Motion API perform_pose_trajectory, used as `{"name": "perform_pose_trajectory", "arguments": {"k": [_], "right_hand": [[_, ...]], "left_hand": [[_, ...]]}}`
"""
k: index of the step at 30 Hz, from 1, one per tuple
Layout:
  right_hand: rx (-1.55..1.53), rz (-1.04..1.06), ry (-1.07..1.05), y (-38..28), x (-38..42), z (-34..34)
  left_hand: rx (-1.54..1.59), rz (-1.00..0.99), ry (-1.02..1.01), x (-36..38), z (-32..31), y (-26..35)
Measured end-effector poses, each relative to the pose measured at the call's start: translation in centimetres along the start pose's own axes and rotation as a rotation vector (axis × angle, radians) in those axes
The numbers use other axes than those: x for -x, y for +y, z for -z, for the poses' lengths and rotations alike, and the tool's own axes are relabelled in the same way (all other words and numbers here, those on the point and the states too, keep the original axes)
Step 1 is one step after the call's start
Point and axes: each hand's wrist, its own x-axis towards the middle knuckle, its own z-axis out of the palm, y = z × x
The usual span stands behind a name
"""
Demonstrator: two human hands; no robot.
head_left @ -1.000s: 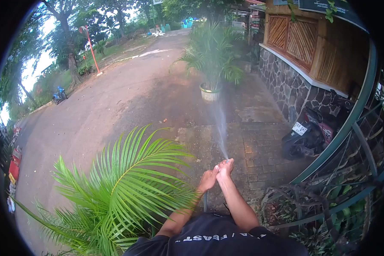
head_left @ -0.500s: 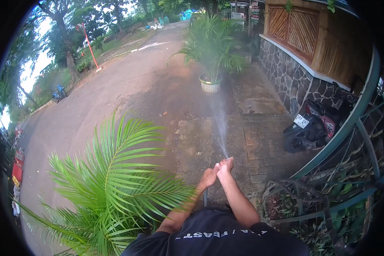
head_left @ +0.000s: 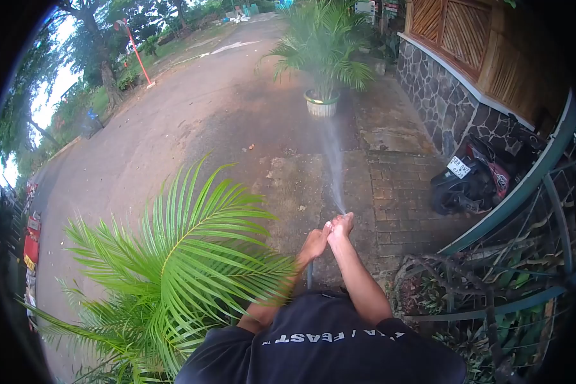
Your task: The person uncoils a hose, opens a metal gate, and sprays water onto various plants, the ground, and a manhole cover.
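Asphalt road [head_left: 141, 141], broad and brown-grey, sweeps through the frame's left and centre. Feathery bright-green palm fronds [head_left: 198, 230] spread across the lower left; a bushy green palm [head_left: 323, 48] in a round, whitish ribbed pot [head_left: 322, 108] stands at upper centre. White water spray [head_left: 333, 157] fans from lower centre toward that pot. The right hand [head_left: 341, 227] is clenched around the spraying end of a thin grey hose [head_left: 310, 275], lower centre; the left hand [head_left: 315, 244] touches the right, its grip hidden.
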Motion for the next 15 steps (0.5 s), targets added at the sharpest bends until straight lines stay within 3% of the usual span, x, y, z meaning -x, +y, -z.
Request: {"name": "perform_pose_trajectory", "arguments": {"k": [7, 9, 15], "right_hand": [[-0.001, 0.039, 0.003, -1.3, -0.8, 0.1], [0.006, 0.022, 0.021, -2.5, 0.5, -0.2], [0.01, -0.013, 0.025, -1.5, -2.0, 0.4]], "left_hand": [[0.086, 0.002, 0.018, -2.1, -2.9, -2.2], [0.287, 0.002, -0.045, -3.2, -4.4, -4.2], [0.161, 0.042, 0.012, -2.0, -3.5, -1.0]]}}
